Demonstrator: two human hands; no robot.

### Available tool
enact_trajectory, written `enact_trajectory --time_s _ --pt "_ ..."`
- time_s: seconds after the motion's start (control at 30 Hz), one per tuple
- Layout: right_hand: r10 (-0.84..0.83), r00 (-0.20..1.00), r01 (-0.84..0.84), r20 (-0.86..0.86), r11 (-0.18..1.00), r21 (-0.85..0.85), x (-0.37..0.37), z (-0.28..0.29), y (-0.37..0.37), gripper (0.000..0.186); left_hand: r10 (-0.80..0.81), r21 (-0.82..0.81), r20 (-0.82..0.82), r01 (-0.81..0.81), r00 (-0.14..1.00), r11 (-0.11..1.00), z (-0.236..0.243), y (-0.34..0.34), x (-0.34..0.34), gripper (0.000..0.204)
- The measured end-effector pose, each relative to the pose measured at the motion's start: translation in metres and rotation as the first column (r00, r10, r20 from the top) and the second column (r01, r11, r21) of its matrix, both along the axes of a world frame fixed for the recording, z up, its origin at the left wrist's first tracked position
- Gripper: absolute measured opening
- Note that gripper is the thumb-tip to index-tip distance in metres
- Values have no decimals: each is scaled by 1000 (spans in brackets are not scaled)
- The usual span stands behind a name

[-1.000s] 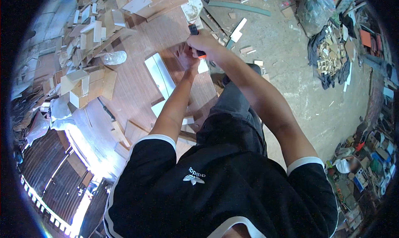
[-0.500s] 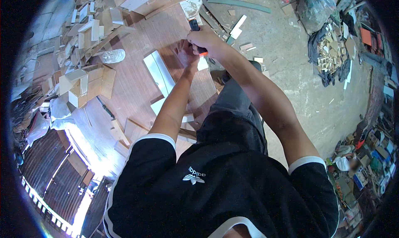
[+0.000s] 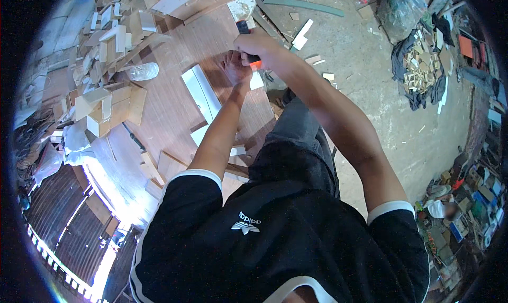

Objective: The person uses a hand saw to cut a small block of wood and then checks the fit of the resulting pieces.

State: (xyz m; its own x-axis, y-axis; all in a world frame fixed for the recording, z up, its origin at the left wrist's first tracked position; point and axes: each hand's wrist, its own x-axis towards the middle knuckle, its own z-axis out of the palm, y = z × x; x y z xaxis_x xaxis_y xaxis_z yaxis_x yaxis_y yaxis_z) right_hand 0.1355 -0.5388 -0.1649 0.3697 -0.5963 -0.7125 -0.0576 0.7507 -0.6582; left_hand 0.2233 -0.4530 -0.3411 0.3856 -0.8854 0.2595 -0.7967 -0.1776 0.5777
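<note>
My right hand (image 3: 255, 44) is wrapped round a black hand tool (image 3: 242, 27) with an orange part at its lower end; its exact kind is not clear. Just below and left of it, my left hand (image 3: 235, 69) lies with fingers spread on the brown wooden surface, close to the tool's orange end. A small white piece (image 3: 256, 81) shows beside my left wrist. To the left of that hand lies a long white-faced board (image 3: 201, 91). Another white piece (image 3: 199, 134) sits partly behind my left forearm.
Stacked wooden box parts (image 3: 114, 44) fill the table's far left, with an open wooden box (image 3: 116, 110) nearer. A clear plastic bag (image 3: 143, 71) and a dark-handled tool (image 3: 134, 138) lie on the tabletop. Offcuts in a dark sack (image 3: 423, 70) stand on the floor at right.
My right hand and the black tool have shifted slightly left and up. My left hand stays in nearly the same place.
</note>
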Motion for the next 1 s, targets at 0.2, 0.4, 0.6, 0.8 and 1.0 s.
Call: enact_trajectory --time_s 0.2,0.4,0.6,0.8,1.0 --pt "-76 997 75 -11 997 -24 0 -19 10 11 -45 -185 -26 40 999 982 3 -8 -8 25" --pt "-4 992 -3 122 999 52 0 26 16 9 22 10 118 -23 993 1000 -26 11 19 27" --pt "-78 996 77 -54 997 -22 -5 -12 9 7 13 -98 22 -10 1000 995 24 -9 -17 32" --pt "-30 989 36 143 999 -41 -9 38 24 7 -6 -7 71 6 997 1000 26 0 0 29" --pt "-26 976 -7 -215 989 -150 -4 -35 14 5 -77 31 33 76 997 997 27 -5 -12 28"
